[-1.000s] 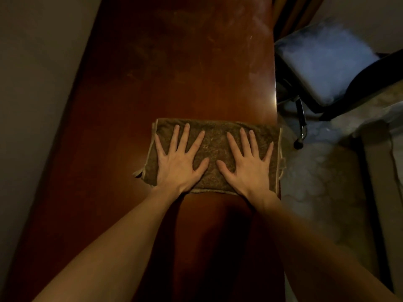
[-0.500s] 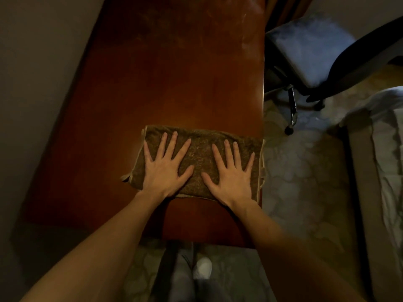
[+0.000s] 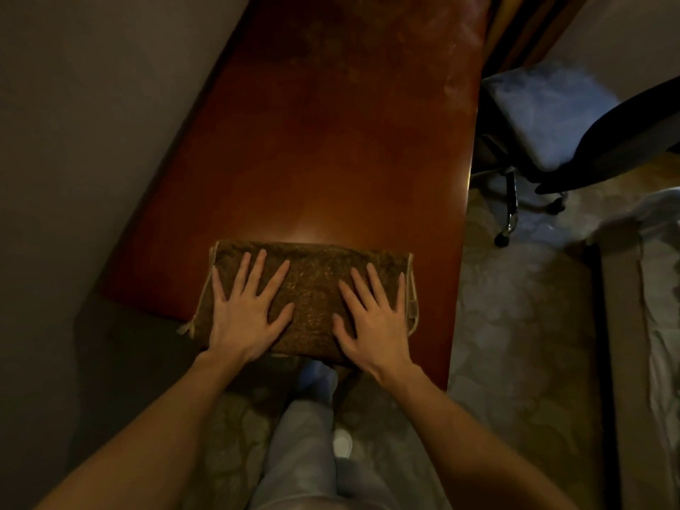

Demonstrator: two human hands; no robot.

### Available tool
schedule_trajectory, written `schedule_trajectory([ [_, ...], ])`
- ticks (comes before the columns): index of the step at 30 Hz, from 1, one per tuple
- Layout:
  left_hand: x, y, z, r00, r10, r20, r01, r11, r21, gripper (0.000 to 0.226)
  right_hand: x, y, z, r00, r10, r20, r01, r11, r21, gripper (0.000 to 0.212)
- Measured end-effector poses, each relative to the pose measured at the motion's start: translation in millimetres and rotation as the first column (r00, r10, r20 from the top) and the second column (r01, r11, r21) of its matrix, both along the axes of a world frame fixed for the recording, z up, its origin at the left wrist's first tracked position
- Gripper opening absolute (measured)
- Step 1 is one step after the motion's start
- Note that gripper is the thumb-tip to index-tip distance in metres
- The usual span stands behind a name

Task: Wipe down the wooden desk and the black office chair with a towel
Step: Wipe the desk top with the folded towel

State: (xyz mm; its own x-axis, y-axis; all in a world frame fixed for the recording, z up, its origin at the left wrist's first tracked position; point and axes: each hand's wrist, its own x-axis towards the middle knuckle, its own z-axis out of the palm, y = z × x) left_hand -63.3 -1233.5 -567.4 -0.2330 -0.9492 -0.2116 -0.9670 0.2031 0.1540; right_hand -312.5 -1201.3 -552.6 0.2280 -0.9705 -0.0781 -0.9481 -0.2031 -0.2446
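A folded brown towel (image 3: 312, 285) lies flat at the near end of the reddish wooden desk (image 3: 338, 149), its near edge level with the desk's front edge. My left hand (image 3: 246, 311) presses on the towel's left half with fingers spread and straight. On the right half my right hand (image 3: 375, 318) presses the same way. The black office chair (image 3: 603, 145), with a pale cushion (image 3: 552, 108) on its seat, stands to the right of the desk.
A grey wall (image 3: 92, 123) runs along the desk's left side. Patterned carpet (image 3: 515, 318) covers the floor on the right. A bed edge with white bedding (image 3: 658, 318) is at the far right. My legs and a shoe (image 3: 342, 441) show below the desk's front edge.
Both hands have dragged the towel toward me along the desk, from mid-desk to its near edge. The view has tilted down, so my legs now show.
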Motion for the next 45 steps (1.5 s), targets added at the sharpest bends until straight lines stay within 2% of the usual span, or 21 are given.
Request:
schedule_trajectory([
  [2, -0.3, 5.7, 4.3, 0.998, 0.056, -0.012, -0.056, 0.998, 0.016, 0.072, 3.6, -0.7, -0.3, 0.998, -0.053, -0.024, 0.053, 0.999, -0.002, 0.07],
  [5, -17.0, 7.2, 7.5, 0.971, 0.235, -0.043, -0.234, 0.972, 0.015, 0.065, 16.5, -9.0, -7.7, 0.994, -0.089, -0.068, 0.097, 0.986, 0.133, 0.08],
  [7, -27.3, 2.3, 4.1, 0.948, 0.315, -0.04, -0.315, 0.949, -0.001, 0.067, 25.9, -20.5, -13.3, 0.988, -0.105, -0.116, 0.123, 0.98, 0.157, 0.082],
  [14, -19.6, -42.2, -12.7, 0.92, 0.391, -0.032, -0.392, 0.917, -0.068, 0.074, 34.9, -75.1, -21.5, 0.989, -0.075, -0.13, 0.083, 0.994, 0.064, 0.082],
  [26, 3.3, -158.8, -12.3, 0.908, 0.419, 0.01, -0.416, 0.905, -0.087, 0.075, 53.2, -202.0, -24.5, 0.995, 0.005, -0.101, 0.0, 0.999, 0.048, 0.082],
  [34, 12.6, -240.7, -12.3, 0.905, 0.426, 0.006, -0.424, 0.9, -0.101, 0.074, 64.4, -283.5, -23.4, 0.993, -0.001, -0.116, 0.007, 0.999, 0.045, 0.083],
  [45, 23.4, -325.4, -3.1, 0.927, 0.375, 0.022, -0.372, 0.925, -0.077, 0.078, 75.3, -354.0, -19.5, 0.995, -0.056, -0.078, 0.058, 0.998, 0.022, 0.081],
])
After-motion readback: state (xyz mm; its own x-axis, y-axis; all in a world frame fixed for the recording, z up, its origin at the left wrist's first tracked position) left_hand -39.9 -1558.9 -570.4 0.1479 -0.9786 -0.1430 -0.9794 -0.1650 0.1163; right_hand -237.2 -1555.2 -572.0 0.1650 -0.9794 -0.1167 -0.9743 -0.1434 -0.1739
